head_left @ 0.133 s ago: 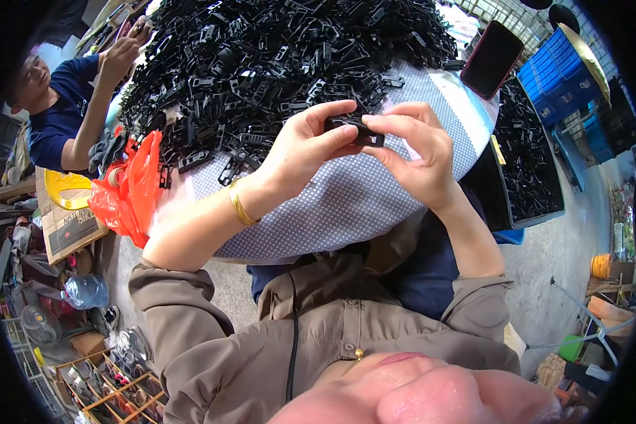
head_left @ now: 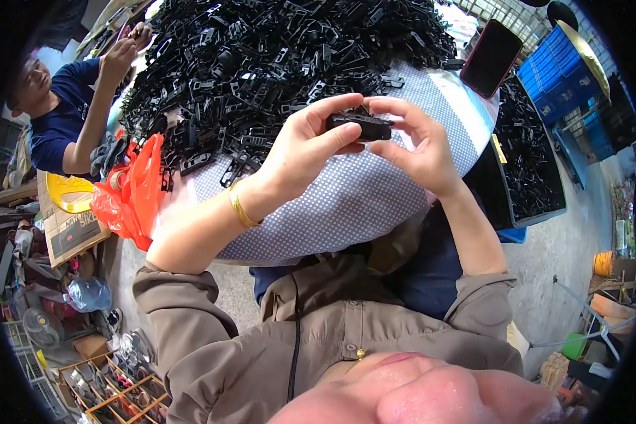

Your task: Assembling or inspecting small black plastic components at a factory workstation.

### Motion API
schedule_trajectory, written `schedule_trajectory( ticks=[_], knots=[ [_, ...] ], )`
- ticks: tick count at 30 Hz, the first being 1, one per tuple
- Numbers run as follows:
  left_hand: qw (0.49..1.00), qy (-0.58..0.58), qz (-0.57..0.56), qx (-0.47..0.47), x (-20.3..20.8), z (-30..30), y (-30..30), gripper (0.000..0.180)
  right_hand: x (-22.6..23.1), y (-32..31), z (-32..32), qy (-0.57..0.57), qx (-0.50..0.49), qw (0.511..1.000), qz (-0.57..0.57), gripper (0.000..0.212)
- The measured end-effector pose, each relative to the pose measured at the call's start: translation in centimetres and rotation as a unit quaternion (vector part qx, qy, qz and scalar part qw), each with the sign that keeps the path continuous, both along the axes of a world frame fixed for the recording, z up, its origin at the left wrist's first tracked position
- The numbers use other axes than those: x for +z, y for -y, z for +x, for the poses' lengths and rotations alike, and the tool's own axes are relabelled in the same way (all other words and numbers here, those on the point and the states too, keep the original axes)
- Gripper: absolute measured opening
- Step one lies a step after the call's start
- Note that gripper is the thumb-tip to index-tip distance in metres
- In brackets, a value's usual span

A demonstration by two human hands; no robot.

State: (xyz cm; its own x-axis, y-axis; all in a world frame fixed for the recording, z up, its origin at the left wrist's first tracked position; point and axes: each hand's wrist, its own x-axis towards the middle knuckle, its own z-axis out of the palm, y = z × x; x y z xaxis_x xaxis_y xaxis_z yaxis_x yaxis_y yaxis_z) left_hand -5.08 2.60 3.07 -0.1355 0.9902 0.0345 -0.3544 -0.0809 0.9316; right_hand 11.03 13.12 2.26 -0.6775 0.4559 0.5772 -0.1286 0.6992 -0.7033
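Over the near part of the round table, my left hand (head_left: 300, 152) is closed around a small black plastic part (head_left: 364, 128), thumb along its near side. This part is long and narrow, with a ridged upper edge; its left end is hidden in the fingers. At its right end is my right hand (head_left: 427, 152), thumb and fingers apart, curved above and below the part. Whether a fingertip touches it I cannot tell. Beyond both hands lies a big heap of similar black plastic parts (head_left: 247, 63), several of them loose at the near edge.
A dotted cloth (head_left: 311, 219) covers the table. A phone (head_left: 492, 59) stands at right, near a black crate of parts (head_left: 533, 162) and blue crates (head_left: 558, 74). A red plastic bag (head_left: 138, 191) hangs at the left edge. Across the left side, another person (head_left: 67, 113) handles something small.
My right thumb and fingers have come off the part's right end and spread apart. The part has turned in my left hand, showing more of its long side.
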Motion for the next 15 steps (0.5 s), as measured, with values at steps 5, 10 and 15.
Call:
schedule_trajectory(
  ticks=[5,10,15],
  knots=[
    [0.99,-0.133,0.022,-0.03,-0.1,-0.8,0.1,0.044,-0.3,-0.3,0.5,0.071,0.103,0.945,-0.301,0.034],
    [0.993,-0.102,0.024,-0.049,1.0,-0.1,0.3,0.048,0.2,-0.1,1.2,0.061,0.11,0.949,-0.289,0.029],
    [0.904,-0.362,0.192,-0.125,0.3,2.4,2.0,0.028,3.3,2.1,3.1,-0.163,0.138,0.956,-0.2,0.04]
  ],
)
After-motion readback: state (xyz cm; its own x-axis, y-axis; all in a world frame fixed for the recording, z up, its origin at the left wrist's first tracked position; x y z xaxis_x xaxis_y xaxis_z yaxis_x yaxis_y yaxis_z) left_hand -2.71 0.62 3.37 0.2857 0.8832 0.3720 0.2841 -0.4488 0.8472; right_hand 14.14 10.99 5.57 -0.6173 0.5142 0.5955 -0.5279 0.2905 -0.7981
